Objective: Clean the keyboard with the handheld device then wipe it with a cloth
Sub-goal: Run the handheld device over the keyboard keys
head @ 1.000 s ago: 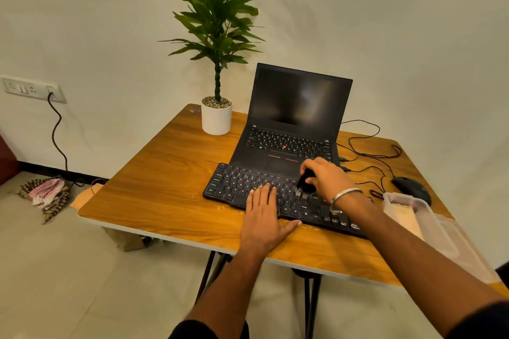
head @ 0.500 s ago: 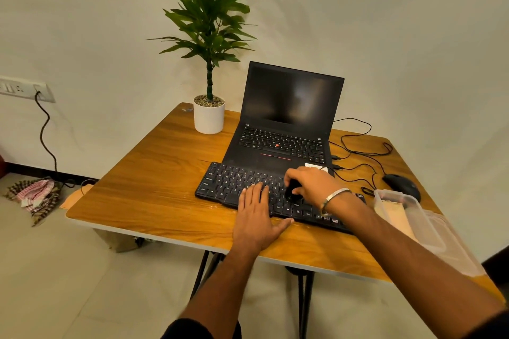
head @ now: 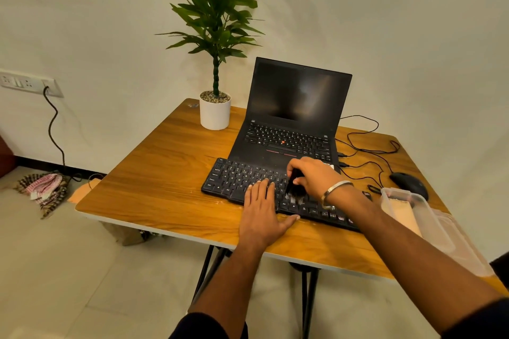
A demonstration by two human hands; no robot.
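A black external keyboard (head: 234, 179) lies on the wooden table (head: 165, 173) in front of an open laptop (head: 292, 118). My right hand (head: 314, 176) grips a small black brush (head: 294, 187), its pale bristle tips down on the keys at the keyboard's middle. My left hand (head: 261, 209) lies flat with straight fingers on the keyboard's front edge, thumb spread on the table. No cloth shows on the table.
A potted plant (head: 214, 113) stands at the table's back left. A black mouse (head: 410, 181) and cables lie at the right, beside a clear plastic box (head: 429, 217) near the right edge. A checked rag (head: 44, 190) lies on the floor at left.
My right hand with the brush has slid leftward along the keyboard, toward my left hand. The left hand has stayed put on the front edge.
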